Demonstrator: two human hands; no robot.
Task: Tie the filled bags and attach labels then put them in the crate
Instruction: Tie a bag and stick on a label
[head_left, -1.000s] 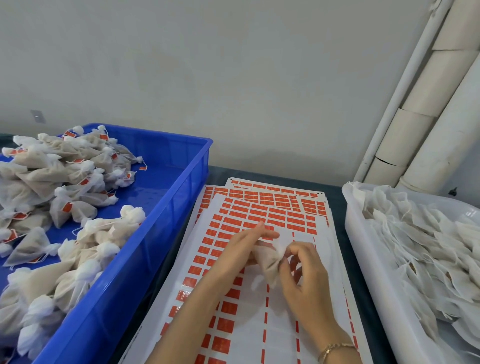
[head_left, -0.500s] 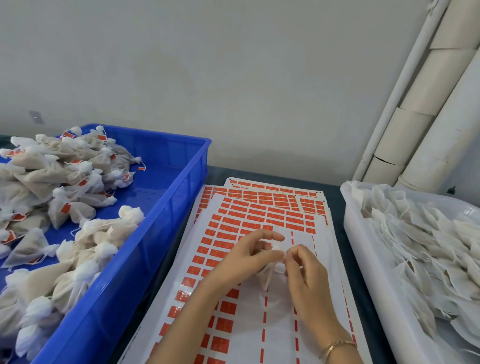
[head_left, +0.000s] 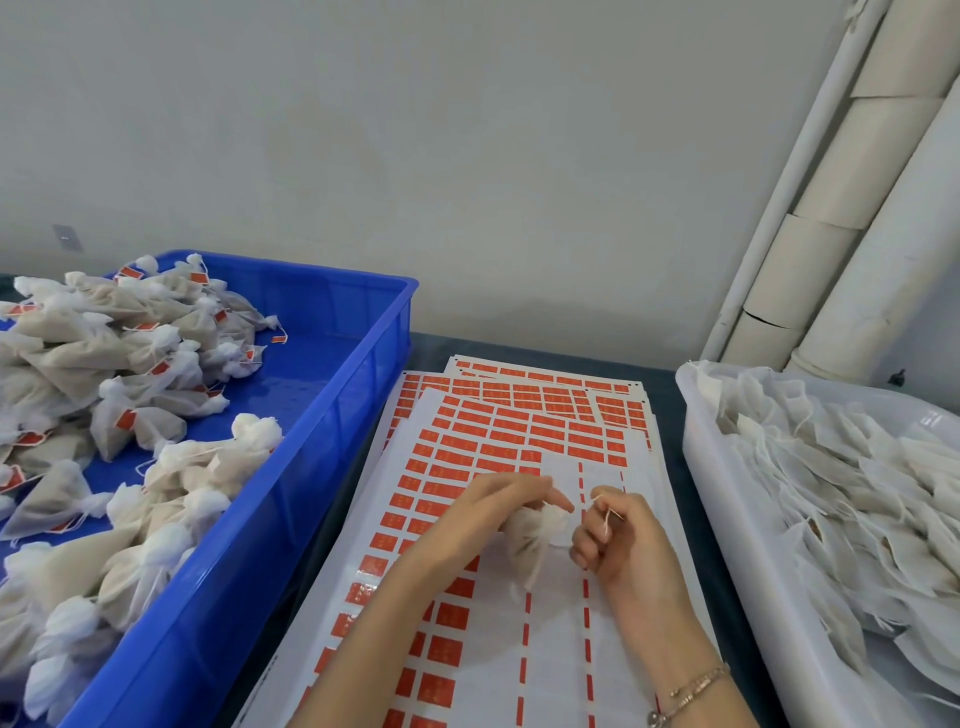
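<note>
The filled bag (head_left: 532, 543) hangs between both hands, the left hand (head_left: 488, 512) with its fingers pinching the gathered neck and the right hand (head_left: 626, 548) with its fingers curled round the string (head_left: 605, 515). Under the fingers lie orange label sheets (head_left: 519, 441). Left of them, the blue crate (head_left: 311, 467) holds tied bags (head_left: 130, 358). To the right, a white tub (head_left: 727, 525) holds flat bags (head_left: 857, 493).

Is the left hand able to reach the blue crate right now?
Probably yes. The left hand grips the filled bag over the label sheets, and the blue crate sits beside them on that side with nothing between. The right hand, pinching the string, may need to release first.
</note>
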